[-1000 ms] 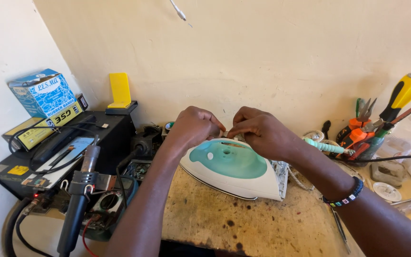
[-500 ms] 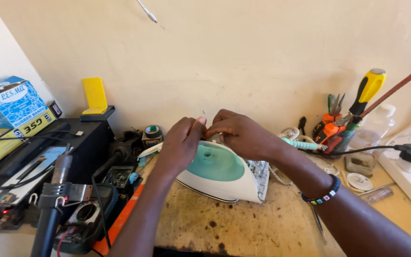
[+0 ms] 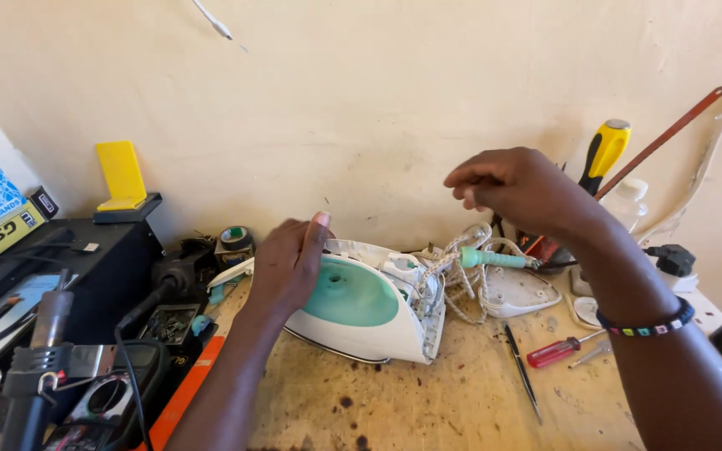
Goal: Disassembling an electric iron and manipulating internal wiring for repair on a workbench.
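The left hand [image 3: 290,263] is pressing flat, fingers spread, on the white and teal iron [image 3: 369,305] lying on the worktop [image 3: 428,401]. The right hand [image 3: 516,188] is hovering above, fingers pinched together (nothing visibly held). The iron's rear is looking opened, its cord [image 3: 461,271] trailing; reassembly seemingly remains.

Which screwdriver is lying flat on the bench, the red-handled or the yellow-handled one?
The red-handled screwdriver lies flat on the workbench, right of the iron. The yellow-handled one stands upright against the wall.

Left hand [image 3: 290,263] rests on the white-and-teal clothes iron [image 3: 365,305]; right hand [image 3: 516,188] hovers, pinched, above its braided cord [image 3: 461,280].
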